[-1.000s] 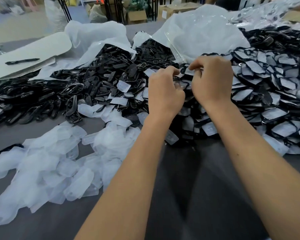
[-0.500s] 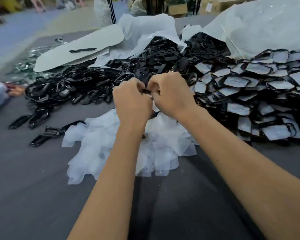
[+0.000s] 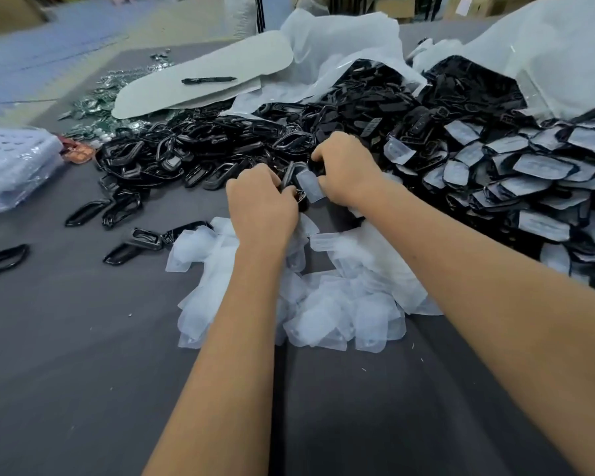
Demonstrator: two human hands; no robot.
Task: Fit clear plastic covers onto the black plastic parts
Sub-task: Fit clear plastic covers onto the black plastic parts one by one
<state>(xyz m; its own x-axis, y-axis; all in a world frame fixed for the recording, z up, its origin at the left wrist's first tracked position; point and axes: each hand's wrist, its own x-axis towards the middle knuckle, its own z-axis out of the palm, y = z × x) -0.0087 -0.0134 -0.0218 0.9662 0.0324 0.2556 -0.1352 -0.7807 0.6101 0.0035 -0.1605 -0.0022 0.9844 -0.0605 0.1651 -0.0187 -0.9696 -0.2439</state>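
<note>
Hands are meeting above a dark grey cloth-covered worktable (image 3: 83,355), both arms reaching in from the lower edge. The left hand (image 3: 260,206) is curling its fingers tightly around a glossy black plastic part (image 3: 289,176), only the upper end of which is showing past the knuckles. The right hand (image 3: 347,171), fingers bent and thumb tucked under, is pinching a small clear plastic cover (image 3: 310,187) that is lying against that black part; how far the cover is seated cannot be made out, since the fingers are hiding the joint. Directly beneath the wrists, a loose heap of clear plastic covers (image 3: 340,304) is spreading across the cloth. Behind the hands, a long mound of bare black plastic parts (image 3: 193,149) is stretching leftward, with several strays (image 3: 124,207) lying apart on the cloth. To the right, a pile of black parts already wearing clear covers (image 3: 529,180) is running off the frame's edge. Farther back, crumpled translucent plastic bags (image 3: 340,46) are partly burying the black mound, and a black pen (image 3: 208,79) is resting on a pale rounded board (image 3: 172,94). A wrapped white bundle (image 3: 11,166) is being cut off at the left edge, its contents too blurred to identify.
</note>
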